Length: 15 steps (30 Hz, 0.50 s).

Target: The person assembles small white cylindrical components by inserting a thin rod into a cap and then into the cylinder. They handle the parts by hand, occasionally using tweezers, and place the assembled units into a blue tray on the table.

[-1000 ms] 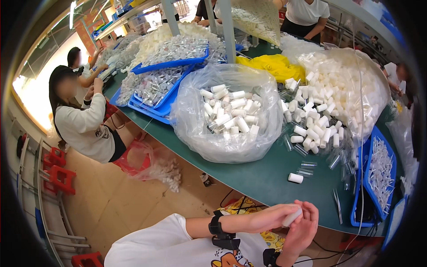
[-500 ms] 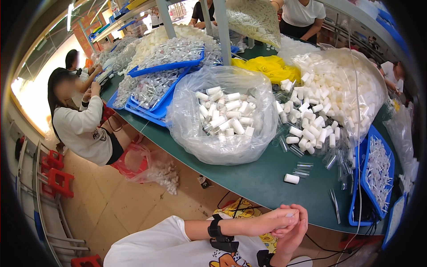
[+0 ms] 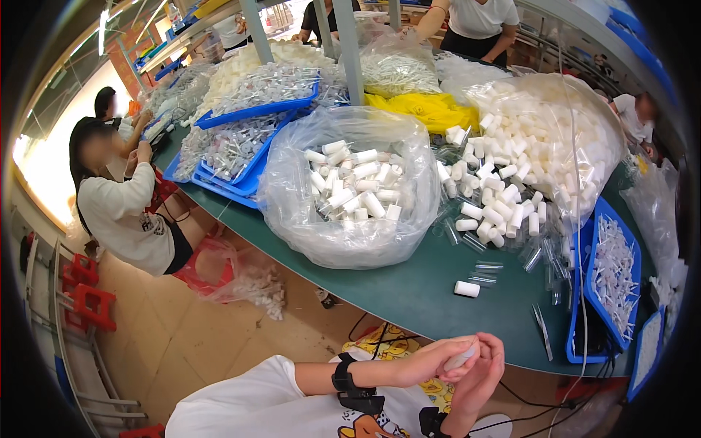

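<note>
My left grip (image 3: 432, 362) and right grip (image 3: 482, 374) wrap together around a small whitish cylinder (image 3: 460, 357). Uneven squeezing could pop it loose, short of the counter (image 3: 412, 310).

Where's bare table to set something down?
Green table: a strip between the big clear bag and the near edge, left of the lone white cylinder; also between that cylinder and the tweezers. Crowded: behind the lone cylinder, with clear tubes and loose white cylinders; right of the tweezers, with blue trays.
</note>
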{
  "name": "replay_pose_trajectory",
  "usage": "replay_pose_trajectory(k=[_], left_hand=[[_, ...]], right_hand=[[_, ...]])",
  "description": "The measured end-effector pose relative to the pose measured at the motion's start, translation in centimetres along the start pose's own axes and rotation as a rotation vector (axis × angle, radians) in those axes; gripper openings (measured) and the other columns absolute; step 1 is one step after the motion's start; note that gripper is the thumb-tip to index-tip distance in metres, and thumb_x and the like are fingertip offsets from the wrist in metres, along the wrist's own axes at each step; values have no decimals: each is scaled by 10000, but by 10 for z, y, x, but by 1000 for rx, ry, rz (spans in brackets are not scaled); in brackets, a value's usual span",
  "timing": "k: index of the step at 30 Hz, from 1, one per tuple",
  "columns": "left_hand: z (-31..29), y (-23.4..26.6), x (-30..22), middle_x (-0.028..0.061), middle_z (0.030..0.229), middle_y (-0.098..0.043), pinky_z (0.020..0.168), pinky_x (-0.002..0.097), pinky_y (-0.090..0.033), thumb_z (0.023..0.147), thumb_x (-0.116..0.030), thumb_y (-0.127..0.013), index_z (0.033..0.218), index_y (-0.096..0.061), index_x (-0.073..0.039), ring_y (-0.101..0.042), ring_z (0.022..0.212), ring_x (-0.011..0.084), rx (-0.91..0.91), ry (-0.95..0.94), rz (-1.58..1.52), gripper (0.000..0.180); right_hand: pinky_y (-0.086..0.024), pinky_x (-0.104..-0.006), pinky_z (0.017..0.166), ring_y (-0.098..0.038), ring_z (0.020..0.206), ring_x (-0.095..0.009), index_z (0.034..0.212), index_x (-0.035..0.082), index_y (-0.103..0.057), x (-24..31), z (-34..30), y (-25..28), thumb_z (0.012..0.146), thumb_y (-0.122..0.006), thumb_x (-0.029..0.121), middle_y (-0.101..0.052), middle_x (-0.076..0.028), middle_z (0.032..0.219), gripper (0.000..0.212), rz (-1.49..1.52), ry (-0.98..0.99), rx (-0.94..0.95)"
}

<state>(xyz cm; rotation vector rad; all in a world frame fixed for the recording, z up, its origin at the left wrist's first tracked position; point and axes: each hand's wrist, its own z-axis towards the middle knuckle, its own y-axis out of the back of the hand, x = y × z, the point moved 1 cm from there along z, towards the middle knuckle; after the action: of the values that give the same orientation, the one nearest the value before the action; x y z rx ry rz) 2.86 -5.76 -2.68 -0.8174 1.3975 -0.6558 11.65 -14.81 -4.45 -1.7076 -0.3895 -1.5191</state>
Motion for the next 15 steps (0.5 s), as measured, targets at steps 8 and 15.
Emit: replay_pose_trajectory(k=[8, 15], left_hand=[[-3, -1, 4, 14, 712, -360, 580, 227, -290, 953, -407, -323, 903, -383, -63, -318, 619, 108, -125, -230, 266, 352], [8, 18, 15, 28, 701, -381, 615, 242, -308, 944, -381, -323, 889, -389, -64, -344, 630, 121, -213, -353, 151, 328]], right_hand=[[-380, -335, 891, -542, 946, -223, 1055, -57, -491, 4, 10, 2, 912, -400, 149, -561, -158, 988, 266, -384, 246, -202], [-394, -322, 877, -542, 948, -214, 1047, -41, -509, -6, 11, -1, 874, -475, 17, -572, -146, 985, 186, -538, 240, -247]])
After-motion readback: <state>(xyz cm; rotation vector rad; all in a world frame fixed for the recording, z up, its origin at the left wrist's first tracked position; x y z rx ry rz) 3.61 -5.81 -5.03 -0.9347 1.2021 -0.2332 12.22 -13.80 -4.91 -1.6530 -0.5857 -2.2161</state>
